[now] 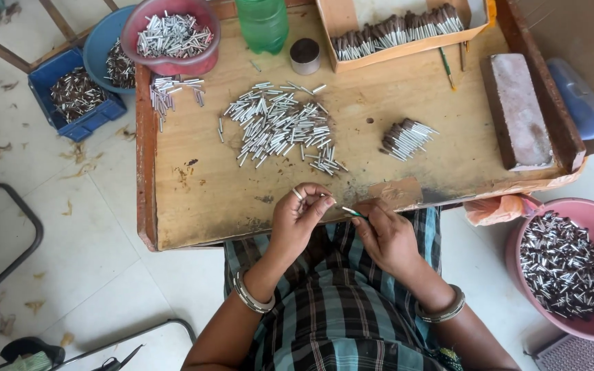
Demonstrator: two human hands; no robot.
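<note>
Top of the board (194, 192) there's an open tan box (342, 17) lined with dark-tipped tubes, a green bottle (262, 24) beside it, and a red bowl (173, 58) of silver ones at the corner. Loose tubes (276, 127) sit piled mid-board. Left hand (297, 220) pinches one small silver tube (326, 197) at the near edge; right hand (386, 237) grips a thin green stick (352, 211), probably a pick, close by.

A shallow tan cardboard box (407, 31) stands at the far edge of the tabletop (201, 178). Just left of the box stands a green plastic bottle (262, 24). No labels, signs or screens show.
</note>
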